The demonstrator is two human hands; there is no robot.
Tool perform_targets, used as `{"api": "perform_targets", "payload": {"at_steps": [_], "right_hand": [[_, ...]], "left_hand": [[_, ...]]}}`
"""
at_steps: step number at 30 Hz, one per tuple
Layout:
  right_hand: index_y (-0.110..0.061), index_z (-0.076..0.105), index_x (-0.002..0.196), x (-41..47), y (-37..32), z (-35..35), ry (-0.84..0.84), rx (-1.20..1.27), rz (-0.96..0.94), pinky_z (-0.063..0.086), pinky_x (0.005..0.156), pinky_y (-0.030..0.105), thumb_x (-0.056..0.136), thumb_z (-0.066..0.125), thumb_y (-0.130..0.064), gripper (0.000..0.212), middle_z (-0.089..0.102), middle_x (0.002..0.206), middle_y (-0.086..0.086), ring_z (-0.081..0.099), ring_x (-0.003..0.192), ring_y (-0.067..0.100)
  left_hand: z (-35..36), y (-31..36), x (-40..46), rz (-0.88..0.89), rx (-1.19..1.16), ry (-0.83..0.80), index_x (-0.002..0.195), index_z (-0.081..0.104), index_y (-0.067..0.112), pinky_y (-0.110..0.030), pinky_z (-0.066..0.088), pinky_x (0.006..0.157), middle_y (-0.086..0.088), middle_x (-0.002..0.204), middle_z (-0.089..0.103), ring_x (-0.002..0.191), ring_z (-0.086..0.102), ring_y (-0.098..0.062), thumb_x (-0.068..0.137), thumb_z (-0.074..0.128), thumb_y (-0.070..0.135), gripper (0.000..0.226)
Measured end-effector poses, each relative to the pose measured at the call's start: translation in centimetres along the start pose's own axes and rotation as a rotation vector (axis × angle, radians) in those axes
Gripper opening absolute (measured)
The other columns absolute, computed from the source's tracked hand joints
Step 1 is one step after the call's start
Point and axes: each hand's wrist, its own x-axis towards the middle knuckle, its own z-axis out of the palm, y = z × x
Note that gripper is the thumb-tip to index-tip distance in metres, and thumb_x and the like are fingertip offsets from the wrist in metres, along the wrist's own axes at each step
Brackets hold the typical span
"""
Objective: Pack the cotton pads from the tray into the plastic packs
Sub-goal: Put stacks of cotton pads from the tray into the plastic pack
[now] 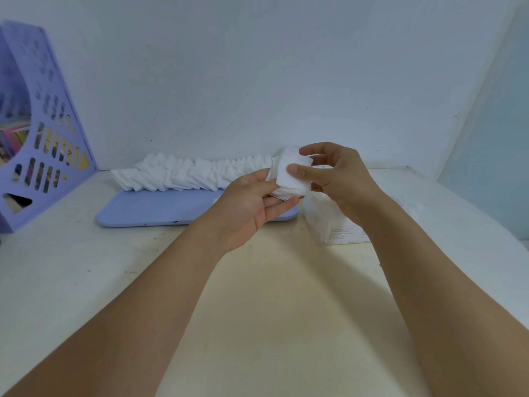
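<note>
Squaring-up step, I judge: my left hand (252, 207) cradles the pad stack (292, 179), right hand (335, 176) pinches it above the tray's (160, 210) right edge; next, the plastic pack (335, 224) (right of tray) needs opening

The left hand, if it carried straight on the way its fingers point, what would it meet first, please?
Probably the right hand: the left hand points right toward it, their shared stack of cotton pads between them; depth unclear.
</note>
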Motion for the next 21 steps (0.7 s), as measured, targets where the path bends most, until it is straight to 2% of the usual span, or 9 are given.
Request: {"api": "perform_targets", "payload": {"at_steps": [4, 10, 14, 18, 21], "right_hand": [[0.002, 0.069, 0.115, -0.20, -0.06, -0.02, -0.178, -0.010, 0.047, 0.061, 0.078, 0.031, 0.085, 0.079, -0.010, 0.033, 0.076, 0.105, 0.015, 0.076, 0.094, 0.023], [0.005, 0.070, 0.101, -0.40, -0.40, 0.05, -0.090, 0.028, 0.010, 0.061, 0.068, 0.029, 0.081, 0.080, -0.001, 0.024, 0.075, 0.085, 0.011, 0.076, 0.079, 0.020], [0.004, 0.071, 0.097, -0.35, -0.33, 0.15, -0.068, 0.022, -0.026, 0.063, 0.074, 0.035, 0.081, 0.081, -0.001, 0.020, 0.074, 0.093, 0.018, 0.075, 0.082, 0.022], [0.001, 0.074, 0.096, -0.30, -0.29, 0.15, -0.049, -0.009, -0.081, 0.064, 0.078, 0.039, 0.081, 0.081, -0.003, 0.017, 0.075, 0.092, 0.011, 0.075, 0.085, 0.024], [0.002, 0.076, 0.101, -0.22, -0.35, 0.21, -0.031, -0.029, -0.138, 0.064, 0.078, 0.039, 0.083, 0.080, -0.002, 0.019, 0.076, 0.100, 0.016, 0.075, 0.089, 0.028]], "left_hand": [[0.19, 0.13, 0.09, -0.019, -0.108, 0.058, 0.136, 0.052, -0.004, -0.039, 0.057, 0.095, -0.023, 0.128, 0.066, 0.116, 0.067, -0.033, 0.107, 0.041, 0.012, 0.035], [-0.07, -0.13, 0.38, -0.004, -0.072, 0.118, 0.136, 0.052, -0.004, -0.035, 0.060, 0.090, -0.020, 0.121, 0.070, 0.107, 0.072, -0.026, 0.109, 0.037, 0.010, 0.034], [-0.04, -0.18, 0.37, -0.008, -0.088, 0.142, 0.138, 0.051, -0.004, -0.034, 0.060, 0.089, -0.020, 0.123, 0.070, 0.109, 0.071, -0.027, 0.109, 0.037, 0.010, 0.035], [0.05, 0.01, 0.17, -0.016, -0.170, 0.136, 0.132, 0.055, -0.005, -0.033, 0.061, 0.086, -0.020, 0.120, 0.071, 0.109, 0.071, -0.027, 0.107, 0.040, 0.007, 0.031], [0.04, 0.25, 0.03, -0.054, -0.268, 0.122, 0.129, 0.058, -0.005, -0.034, 0.060, 0.089, -0.019, 0.121, 0.071, 0.112, 0.070, -0.027, 0.105, 0.044, 0.005, 0.029]]}}
